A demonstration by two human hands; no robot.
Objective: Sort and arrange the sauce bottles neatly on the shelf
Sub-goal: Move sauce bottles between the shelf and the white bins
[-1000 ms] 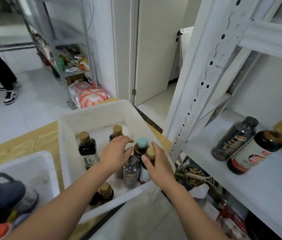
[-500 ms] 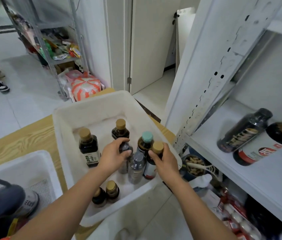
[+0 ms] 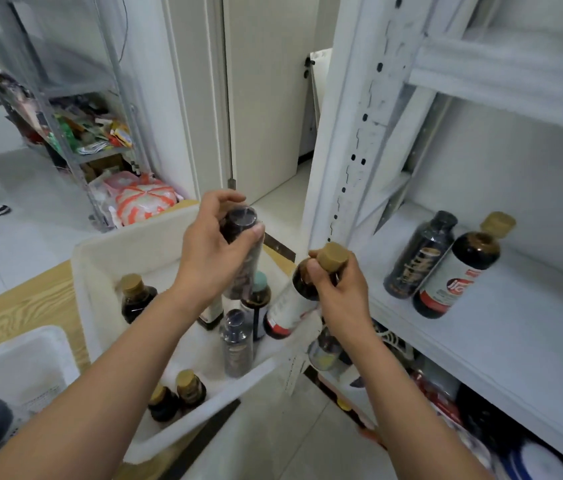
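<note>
I see 2 sauce bottles held over a white bin (image 3: 107, 258) of more bottles on a wood table (image 3: 20, 306). L hand (image 3: 211, 254) fingers (image 3: 256, 233) wrap a dark-lidded bottle (image 3: 243, 221). R hand (image 3: 339, 292) fingers (image 3: 313, 271) clench a tilted gold-capped bottle (image 3: 290, 303) at its neck. To the right, a white metal shelf (image 3: 481, 351) carries a black-capped bottle (image 3: 422, 258) beside a red-label bottle (image 3: 453, 282). Pale tiled floor.

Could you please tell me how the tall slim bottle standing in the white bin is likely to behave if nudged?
The tall slim bottle looks narrow-based for its height, so it would probably tip easily. Its round body would likely roll once down. It appears dark inside, perhaps full, so probably fairly heavy for its size.
</note>
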